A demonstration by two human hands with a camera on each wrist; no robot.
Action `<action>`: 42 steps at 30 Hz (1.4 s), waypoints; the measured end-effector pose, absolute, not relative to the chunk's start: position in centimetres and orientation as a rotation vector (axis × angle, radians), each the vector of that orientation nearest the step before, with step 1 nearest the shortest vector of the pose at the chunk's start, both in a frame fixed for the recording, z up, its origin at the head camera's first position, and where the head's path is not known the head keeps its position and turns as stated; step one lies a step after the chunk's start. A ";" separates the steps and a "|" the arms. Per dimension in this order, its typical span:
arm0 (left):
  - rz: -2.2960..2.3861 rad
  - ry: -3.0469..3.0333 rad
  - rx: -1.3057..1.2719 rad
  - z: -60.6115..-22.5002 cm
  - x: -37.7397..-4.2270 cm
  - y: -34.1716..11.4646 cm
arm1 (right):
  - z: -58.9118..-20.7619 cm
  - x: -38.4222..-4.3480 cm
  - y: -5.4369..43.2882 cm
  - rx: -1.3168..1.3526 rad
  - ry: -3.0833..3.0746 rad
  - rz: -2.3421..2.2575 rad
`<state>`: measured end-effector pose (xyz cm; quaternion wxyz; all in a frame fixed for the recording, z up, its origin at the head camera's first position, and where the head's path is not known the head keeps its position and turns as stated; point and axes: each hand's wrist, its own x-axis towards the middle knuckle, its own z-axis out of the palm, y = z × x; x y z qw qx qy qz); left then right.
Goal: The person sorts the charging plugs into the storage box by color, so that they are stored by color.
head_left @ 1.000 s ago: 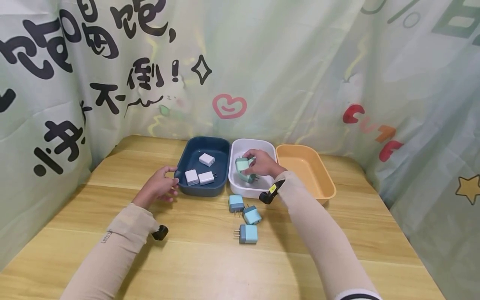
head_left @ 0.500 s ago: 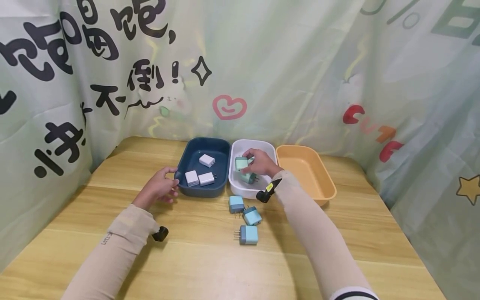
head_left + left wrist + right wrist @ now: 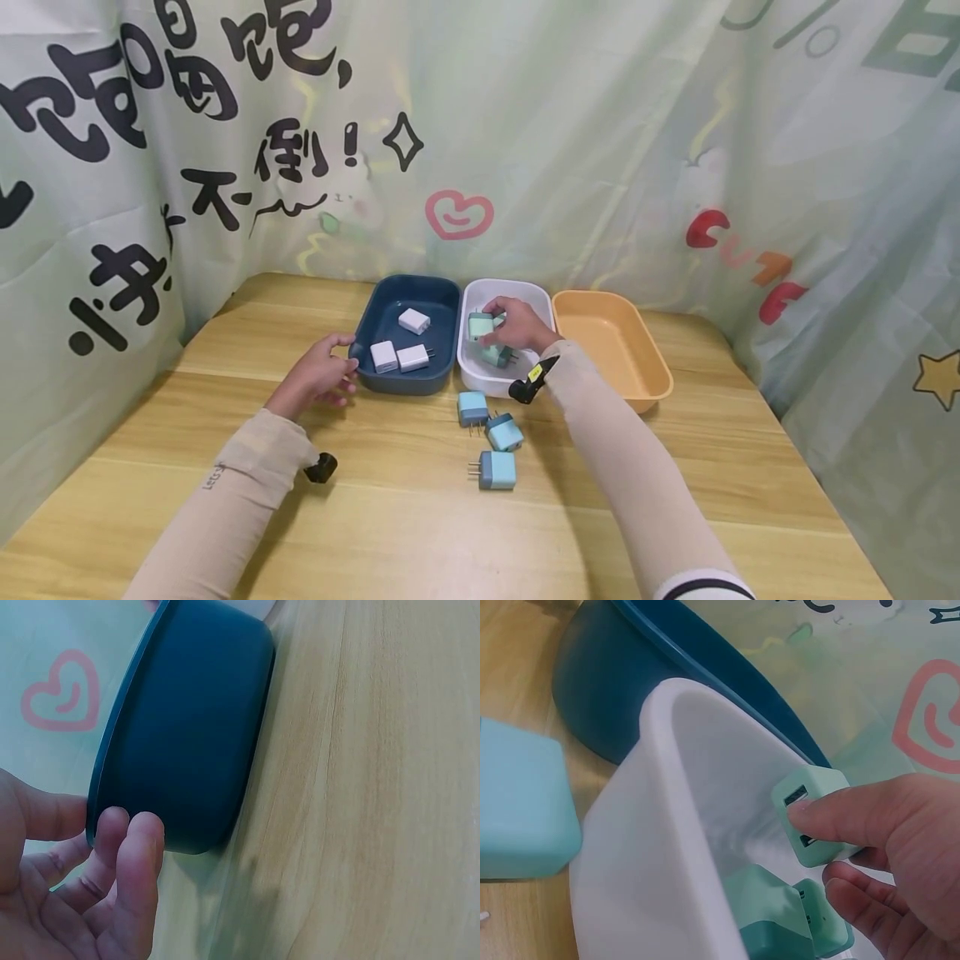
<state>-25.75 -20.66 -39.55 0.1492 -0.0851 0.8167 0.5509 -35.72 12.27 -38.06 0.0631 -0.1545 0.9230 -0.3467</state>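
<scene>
My right hand (image 3: 519,323) pinches a mint green USB wall charger (image 3: 814,814) between thumb and fingers, inside the white bin (image 3: 487,386). Its thumb lies over the USB ports in the right wrist view. Below it, more mint green chargers (image 3: 772,904) lie on the bin's floor, partly covered by the hand in the head view. My left hand (image 3: 318,375) holds the near left corner of the dark blue bin (image 3: 187,712), thumb at the rim and fingers against the outer wall. Several white chargers (image 3: 412,357) lie in that bin.
On the wooden table (image 3: 420,517), just in front of the white bin, lie three light blue chargers (image 3: 497,470) with metal prongs. To the right of the white bin stands a yellow-orange bin (image 3: 611,346). A printed curtain (image 3: 570,150) hangs close behind the bins.
My right hand has shifted slightly left with the mint green charger, still inside the white bin. The left hand stays at the dark blue bin's corner.
</scene>
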 end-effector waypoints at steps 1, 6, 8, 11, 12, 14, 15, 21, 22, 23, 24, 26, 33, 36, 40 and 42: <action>1.580 2.346 -0.241 -39.6 -25.7 -20.6 | -38.1 -35.7 12.3 -0.470 2.787 -1.050; 1.581 2.340 -0.235 -39.6 -25.8 -20.6 | -38.1 -35.7 12.3 -0.468 2.793 -1.067; 1.579 2.343 -0.233 -39.6 -25.8 -20.6 | -38.0 -35.7 12.4 -0.462 2.808 -1.087; 1.579 2.343 -0.234 -39.6 -25.8 -20.5 | -37.8 -35.6 12.4 -0.444 2.831 -1.110; 1.581 2.342 -0.234 -39.5 -25.8 -20.5 | -37.7 -35.6 12.4 -0.432 2.834 -1.113; 1.586 2.340 -0.232 -39.6 -25.8 -20.4 | -37.5 -35.5 12.5 -0.417 2.828 -1.119; 1.590 2.337 -0.230 -39.6 -25.8 -20.4 | -37.3 -35.4 12.5 -0.414 2.822 -1.114; 1.592 2.340 -0.233 -39.6 -25.8 -20.4 | -36.7 -34.6 13.1 -0.488 2.768 -1.116; 1.590 2.342 -0.234 -39.6 -25.8 -20.4 | -36.7 -34.5 13.2 -0.511 2.756 -1.120; 1.589 2.342 -0.234 -39.5 -25.8 -20.4 | -36.6 -34.2 13.4 -0.534 2.744 -1.127; 1.590 2.341 -0.234 -39.5 -25.8 -20.4 | -36.5 -34.0 13.5 -0.556 2.732 -1.133; 1.590 2.341 -0.230 -39.5 -25.7 -20.5 | -36.4 -33.4 13.8 -0.615 2.712 -1.137; 1.581 2.344 -0.244 -39.5 -25.8 -20.6 | -35.8 -31.2 14.9 -0.771 2.622 -1.189; 1.577 2.343 -0.239 -39.6 -25.9 -20.7 | -35.8 -30.1 15.5 -0.825 2.567 -1.220; 1.570 2.345 -0.247 -39.5 -25.8 -20.7 | -35.9 -28.6 16.3 -0.887 2.503 -1.226; 1.570 2.347 -0.260 -39.5 -25.8 -20.6 | -36.1 -27.8 16.7 -0.911 2.479 -1.214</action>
